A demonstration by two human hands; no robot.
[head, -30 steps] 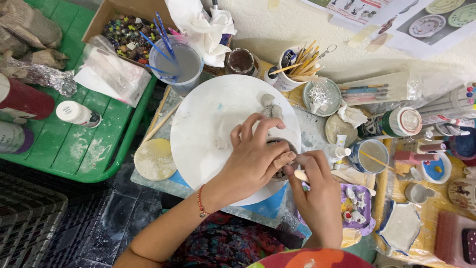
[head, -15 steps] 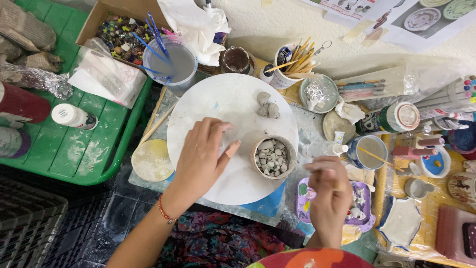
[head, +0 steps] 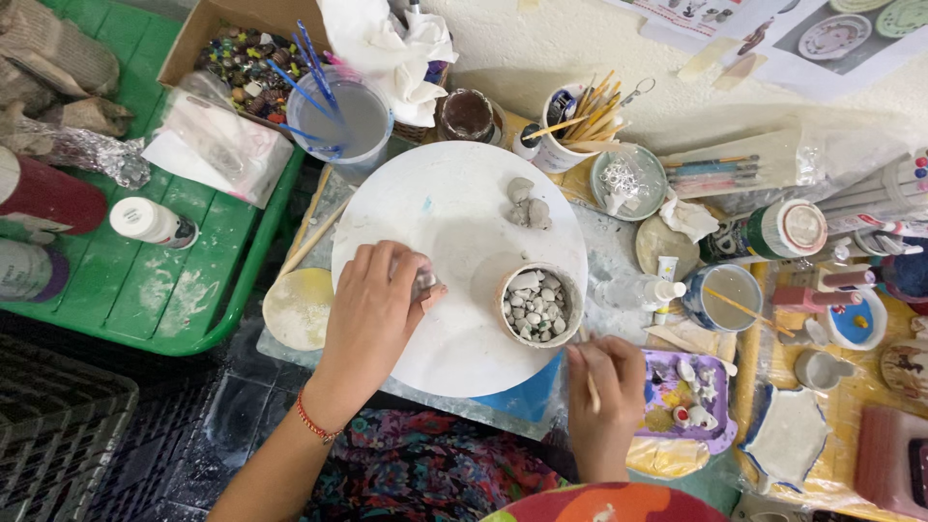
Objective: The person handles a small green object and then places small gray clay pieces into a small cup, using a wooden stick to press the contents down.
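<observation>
Green tray (head: 145, 290) — red canister (head: 48, 198), white-capped bottle (head: 150, 222)

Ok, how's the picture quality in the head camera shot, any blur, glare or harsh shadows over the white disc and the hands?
Head view: light is soft and even, with only faint shadows under the left hand on the white disc; no strong glare, the disc is bright but not blown out; the bowl of pebbles is sharp; the right hand is slightly soft; straight edges bow a little toward the corners.

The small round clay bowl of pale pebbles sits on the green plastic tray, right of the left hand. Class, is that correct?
Not quite. The head view shows the small round clay bowl of pale pebbles on the round white board, not the green plastic tray. It is right of the left hand.
</observation>
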